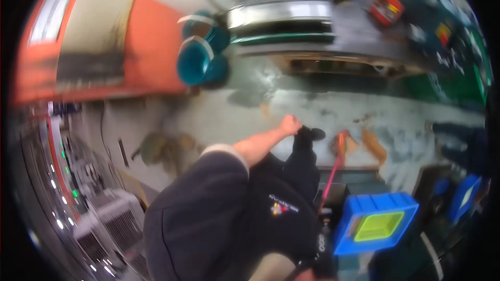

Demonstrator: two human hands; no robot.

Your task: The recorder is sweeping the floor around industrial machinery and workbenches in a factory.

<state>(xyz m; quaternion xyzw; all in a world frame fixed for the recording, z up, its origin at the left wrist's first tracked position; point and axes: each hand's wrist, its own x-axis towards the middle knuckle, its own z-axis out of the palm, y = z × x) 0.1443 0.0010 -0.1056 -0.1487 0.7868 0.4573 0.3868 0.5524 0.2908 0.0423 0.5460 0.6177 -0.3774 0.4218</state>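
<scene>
My left hand (pixel 290 124) is in front of my body with the arm stretched forward, its fingers curled into a fist. Blur and the hand's back hide whatever may be inside it. Just beyond it, a black shoe (pixel 314 133) and a dark trouser leg (pixel 302 164) show against the floor. Of my right arm, only a pale cuff (pixel 273 268) and a bit of skin appear at the lower edge; the right hand itself is out of sight. A long pink-red strip or handle (pixel 332 177) runs slantwise to the right of my leg.
Two teal buckets (pixel 195 62) stand by an orange wall (pixel 153 36). Ahead is a workbench (pixel 359 36) bearing a red box (pixel 386 9). A blue crate (pixel 344 234) with a yellow-green tray (pixel 380 226) sits right. Grey vented equipment (pixel 117 229) is left; another person's dark-clothed legs (pixel 461 135) show far right.
</scene>
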